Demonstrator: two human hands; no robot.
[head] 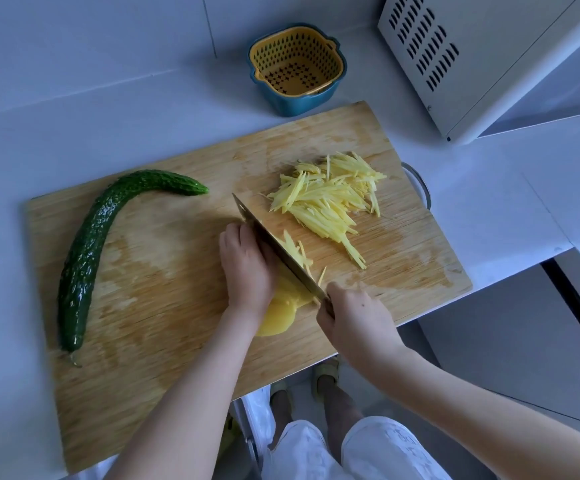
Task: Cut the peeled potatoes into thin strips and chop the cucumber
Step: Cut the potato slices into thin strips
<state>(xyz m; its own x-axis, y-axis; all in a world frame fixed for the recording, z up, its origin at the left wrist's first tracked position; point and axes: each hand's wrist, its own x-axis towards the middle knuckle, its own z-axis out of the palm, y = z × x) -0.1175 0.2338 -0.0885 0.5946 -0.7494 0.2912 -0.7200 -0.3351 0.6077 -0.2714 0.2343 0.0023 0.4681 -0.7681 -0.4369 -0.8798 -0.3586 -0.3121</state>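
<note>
**Potato slices [278, 317] under your knife, near the middle of the board**

Your left hand [247, 271] curls over the potato slices, with the fingertips tucked down on the stack and the knuckles against the flat of the knife [274, 247]. The slices are pale yellow, smooth and wet-looking. They fan out in thin rounds toward you from beneath your palm.

Your right hand [354, 320] is wrapped round the knife handle at the near right. The broad steel blade runs diagonally away to the far left, edge down in the stack. Just right of the blade lie a few loose strips [304, 258]. Farther right sits the larger heap of potato strips [330, 199], thin and straight like matchsticks.

The cucumber [87, 258] lies whole on the left of the cutting board [177, 306]. It is dark green, glossy, bumpy and bent in a long curve. The board is light wood with a fine grain and damp patches.

Beyond it on the pale countertop [73, 116] a yellow perforated strainer [281, 53] is nested in a blue bowl [292, 102]. At the far right stands a white appliance [489, 64] with slotted vents.
</note>
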